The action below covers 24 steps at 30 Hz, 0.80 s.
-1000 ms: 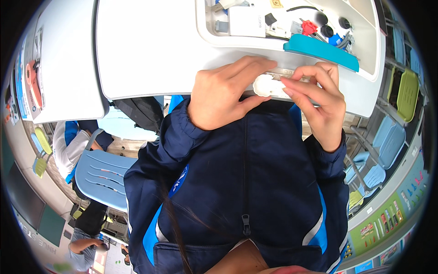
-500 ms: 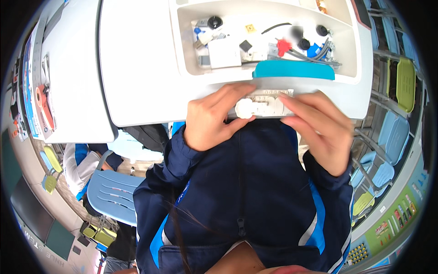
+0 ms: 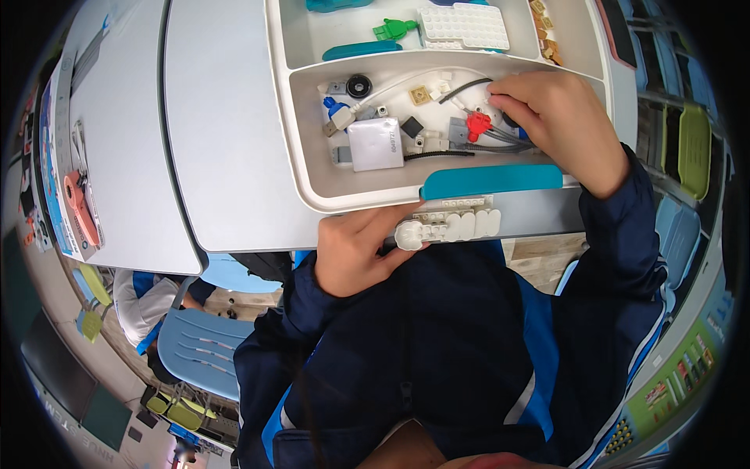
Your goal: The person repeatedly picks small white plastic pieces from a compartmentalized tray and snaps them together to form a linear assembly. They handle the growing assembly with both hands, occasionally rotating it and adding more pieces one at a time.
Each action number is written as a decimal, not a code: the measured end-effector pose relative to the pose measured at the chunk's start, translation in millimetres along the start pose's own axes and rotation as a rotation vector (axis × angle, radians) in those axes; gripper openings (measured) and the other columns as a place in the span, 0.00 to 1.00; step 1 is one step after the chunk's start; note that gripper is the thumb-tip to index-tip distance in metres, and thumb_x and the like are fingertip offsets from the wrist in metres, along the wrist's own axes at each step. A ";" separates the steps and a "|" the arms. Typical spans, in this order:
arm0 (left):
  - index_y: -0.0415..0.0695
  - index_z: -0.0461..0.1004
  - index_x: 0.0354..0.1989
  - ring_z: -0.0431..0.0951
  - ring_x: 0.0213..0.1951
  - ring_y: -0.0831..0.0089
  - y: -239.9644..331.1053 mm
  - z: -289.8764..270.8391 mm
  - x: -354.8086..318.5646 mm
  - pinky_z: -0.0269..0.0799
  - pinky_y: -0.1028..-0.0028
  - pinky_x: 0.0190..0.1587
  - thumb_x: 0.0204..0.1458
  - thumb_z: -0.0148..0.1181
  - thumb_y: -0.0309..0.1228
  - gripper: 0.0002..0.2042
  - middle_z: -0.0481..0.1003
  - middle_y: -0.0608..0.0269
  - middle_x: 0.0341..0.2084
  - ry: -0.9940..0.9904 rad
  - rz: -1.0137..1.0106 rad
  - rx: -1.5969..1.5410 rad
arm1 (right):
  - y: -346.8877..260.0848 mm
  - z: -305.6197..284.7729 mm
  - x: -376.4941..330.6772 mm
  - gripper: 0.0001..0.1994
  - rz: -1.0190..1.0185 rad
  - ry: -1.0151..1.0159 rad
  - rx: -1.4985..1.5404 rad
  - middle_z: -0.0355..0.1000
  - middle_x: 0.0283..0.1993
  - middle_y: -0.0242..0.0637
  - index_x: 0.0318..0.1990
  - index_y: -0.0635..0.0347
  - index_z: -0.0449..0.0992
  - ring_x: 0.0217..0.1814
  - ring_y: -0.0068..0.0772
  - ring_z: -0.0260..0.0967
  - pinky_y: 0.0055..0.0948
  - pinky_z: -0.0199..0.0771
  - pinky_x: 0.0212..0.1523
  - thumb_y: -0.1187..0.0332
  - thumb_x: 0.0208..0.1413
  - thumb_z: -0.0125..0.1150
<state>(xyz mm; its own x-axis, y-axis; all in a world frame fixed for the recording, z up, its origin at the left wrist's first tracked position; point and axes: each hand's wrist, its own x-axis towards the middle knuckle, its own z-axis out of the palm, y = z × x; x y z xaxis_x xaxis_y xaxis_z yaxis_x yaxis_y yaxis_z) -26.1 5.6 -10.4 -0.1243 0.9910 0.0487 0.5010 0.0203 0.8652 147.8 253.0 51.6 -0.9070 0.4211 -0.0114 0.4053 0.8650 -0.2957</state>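
Observation:
My left hand [image 3: 355, 248] is closed around the left end of a white toy-brick assembly [image 3: 473, 225], which has a rounded piece at that end and a row of rounded plates. It is held at the table's near edge, just below the tray. My right hand [image 3: 562, 129] reaches into the near compartment of the white tray [image 3: 308, 184], its thumb and fingertips pinched together; what is between them, if anything, I cannot make out. Close to those fingertips lie a red piece [image 3: 478, 127], a black bent tube [image 3: 464, 89] and grey hoses [image 3: 508, 139], partly hidden by the hand.
A teal plate [image 3: 492, 182] covers part of the tray's near wall. Inside sit a white square block [image 3: 376, 145], a black wheel [image 3: 358, 86] and a tan piece [image 3: 419, 94]. The far compartment holds a green figure [image 3: 394, 30] and a white studded plate [image 3: 462, 27]. A blue chair [image 3: 199, 348] stands left.
My right hand has left the white assembly and moved up and right into the tray. My left hand still holds the assembly. The view has shifted, showing more of the tray.

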 end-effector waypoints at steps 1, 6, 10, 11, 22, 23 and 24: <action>0.48 0.81 0.54 0.65 0.16 0.77 -0.9 0.5 -0.7 0.64 0.76 0.22 0.39 0.81 0.33 0.28 0.79 0.64 0.26 0.002 0.003 -0.001 | 0.6 2.2 1.5 0.07 0.018 -0.012 -0.006 0.78 0.31 0.48 0.38 0.61 0.82 0.36 0.54 0.76 0.47 0.75 0.40 0.69 0.56 0.65; 0.47 0.82 0.54 0.65 0.16 0.77 0.1 -0.7 0.9 0.64 0.76 0.22 0.39 0.81 0.33 0.29 0.78 0.65 0.25 0.002 0.021 0.011 | -1.4 5.6 4.1 0.07 0.002 -0.029 0.051 0.78 0.31 0.48 0.38 0.61 0.82 0.36 0.54 0.76 0.47 0.75 0.39 0.69 0.55 0.66; 0.44 0.82 0.51 0.66 0.16 0.77 -1.9 -0.9 1.5 0.63 0.76 0.21 0.39 0.82 0.34 0.27 0.78 0.65 0.24 0.003 0.044 0.022 | 0.2 8.8 1.5 0.07 -0.061 0.017 0.068 0.78 0.33 0.47 0.40 0.59 0.82 0.36 0.53 0.76 0.46 0.74 0.39 0.68 0.54 0.66; 0.44 0.82 0.49 0.66 0.16 0.76 -2.0 -1.5 1.2 0.63 0.75 0.21 0.39 0.82 0.34 0.26 0.77 0.65 0.24 0.005 0.047 0.026 | 0.7 9.5 1.6 0.08 -0.086 0.037 0.079 0.78 0.33 0.46 0.40 0.58 0.82 0.37 0.53 0.76 0.46 0.74 0.39 0.68 0.54 0.67; 0.47 0.80 0.53 0.80 0.26 0.66 0.4 -7.2 -1.1 0.76 0.70 0.28 0.43 0.78 0.34 0.25 0.81 0.62 0.38 -0.069 0.022 0.076 | 0.9 -2.0 -1.7 0.07 -0.093 -0.009 0.153 0.79 0.37 0.45 0.41 0.61 0.81 0.38 0.48 0.77 0.37 0.76 0.41 0.73 0.56 0.64; 0.47 0.79 0.53 0.80 0.25 0.66 0.5 -6.9 -2.0 0.75 0.70 0.27 0.43 0.77 0.34 0.25 0.81 0.62 0.38 -0.066 0.019 0.081 | -3.5 -9.8 -3.6 0.08 -0.083 0.019 0.198 0.78 0.38 0.45 0.42 0.63 0.82 0.38 0.46 0.77 0.35 0.76 0.42 0.74 0.56 0.63; 0.48 0.79 0.53 0.80 0.25 0.66 1.0 -6.8 -2.6 0.75 0.70 0.27 0.43 0.77 0.34 0.25 0.81 0.63 0.38 -0.051 0.016 0.085 | -10.3 -17.3 -8.0 0.08 -0.052 0.056 0.241 0.78 0.39 0.44 0.43 0.64 0.81 0.39 0.42 0.77 0.32 0.76 0.43 0.76 0.57 0.63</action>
<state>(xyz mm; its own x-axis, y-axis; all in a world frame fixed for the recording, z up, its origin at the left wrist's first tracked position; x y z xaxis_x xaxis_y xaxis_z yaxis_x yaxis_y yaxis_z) -31.1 2.1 -6.4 -0.0725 0.9968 0.0349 0.5734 0.0130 0.8192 152.8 245.4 71.3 -0.9155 0.3978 0.0602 0.3134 0.7988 -0.5135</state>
